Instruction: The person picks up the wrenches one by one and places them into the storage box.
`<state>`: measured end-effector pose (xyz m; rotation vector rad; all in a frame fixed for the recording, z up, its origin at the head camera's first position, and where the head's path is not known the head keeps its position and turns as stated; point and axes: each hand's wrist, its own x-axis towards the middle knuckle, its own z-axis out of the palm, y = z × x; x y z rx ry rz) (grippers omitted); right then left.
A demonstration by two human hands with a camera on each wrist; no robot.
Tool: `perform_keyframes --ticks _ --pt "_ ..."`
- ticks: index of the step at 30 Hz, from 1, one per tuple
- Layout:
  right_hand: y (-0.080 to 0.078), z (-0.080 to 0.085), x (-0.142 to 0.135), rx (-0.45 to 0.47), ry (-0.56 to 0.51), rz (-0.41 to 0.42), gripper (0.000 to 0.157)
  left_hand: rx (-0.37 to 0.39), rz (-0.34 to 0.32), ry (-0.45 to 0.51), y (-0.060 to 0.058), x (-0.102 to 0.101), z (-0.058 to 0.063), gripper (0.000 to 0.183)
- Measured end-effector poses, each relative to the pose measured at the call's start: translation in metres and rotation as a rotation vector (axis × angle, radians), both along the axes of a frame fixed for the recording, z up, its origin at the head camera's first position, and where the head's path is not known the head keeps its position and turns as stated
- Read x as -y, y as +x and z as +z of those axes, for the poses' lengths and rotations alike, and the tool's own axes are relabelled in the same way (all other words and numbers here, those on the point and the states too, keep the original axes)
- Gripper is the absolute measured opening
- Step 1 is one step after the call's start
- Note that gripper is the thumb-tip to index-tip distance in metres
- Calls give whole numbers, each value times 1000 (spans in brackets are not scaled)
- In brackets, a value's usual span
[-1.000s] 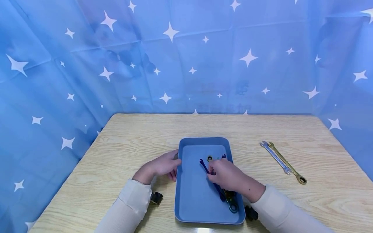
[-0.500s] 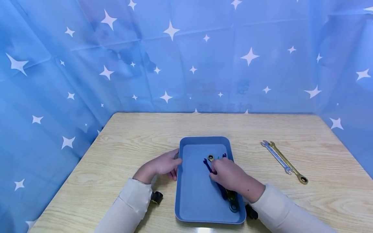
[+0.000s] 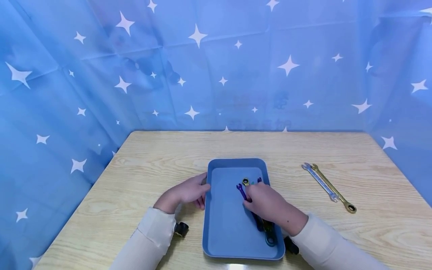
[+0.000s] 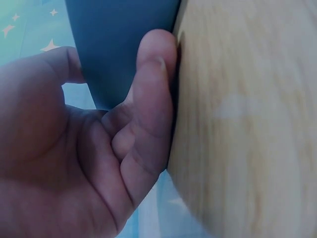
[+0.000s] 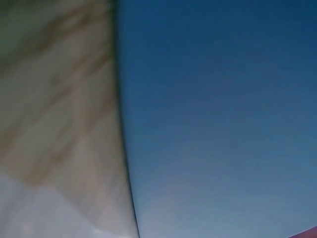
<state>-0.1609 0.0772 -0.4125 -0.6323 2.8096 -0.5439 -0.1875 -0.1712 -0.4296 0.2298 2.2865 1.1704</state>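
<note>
In the head view, a blue tray (image 3: 222, 225) stands on the wooden table. My left hand (image 3: 189, 191) holds its left side, thumb over the rim and fingers against the outer wall; the left wrist view shows those curled fingers (image 4: 148, 109) low beside the tray wall (image 4: 114, 44). Inside the tray, my right hand (image 3: 266, 202) grips a purple wrench (image 3: 241, 190) among several others. A gold ring end (image 3: 245, 181) pokes out beyond the knuckles, and a dark green ring end (image 3: 270, 239) lies below the wrist. The hand hides most of the shafts.
Right of the tray, a silver wrench (image 3: 319, 181) and a gold ratchet wrench (image 3: 332, 186) lie side by side on the table (image 3: 162, 150). A blue star-patterned cloth (image 3: 216, 67) hangs behind. The right wrist view shows mostly the tray's outer wall (image 5: 213, 124).
My right hand has shifted slightly right, and the purple wrench and gold ring end have moved a little right with it. The left hand stays at the tray's side.
</note>
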Motion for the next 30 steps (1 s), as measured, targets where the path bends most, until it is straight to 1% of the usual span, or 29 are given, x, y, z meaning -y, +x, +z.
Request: perform_keyframes --ticks 6,10,17,22,25,27,30 --pt "5 2 -2 8 -29 6 32 -3 1 0 1 -1 0 62" --pt "8 6 -4 -21 -60 37 29 10 8 -14 2 0 0 65" --pt "12 15 -13 -115 -74 45 17 9 5 -1 0 1 -1 64" --pt "16 19 -23 -207 -95 67 15 5 10 -20 0 0 -1 65" --pt "16 21 -28 -262 -119 61 15 1 4 -14 0 0 1 65" --pt "16 21 -30 -286 -133 57 14 3 9 -16 1 0 2 66" --pt "16 21 -36 -293 -140 48 16 5 15 -21 2 -2 1 66"
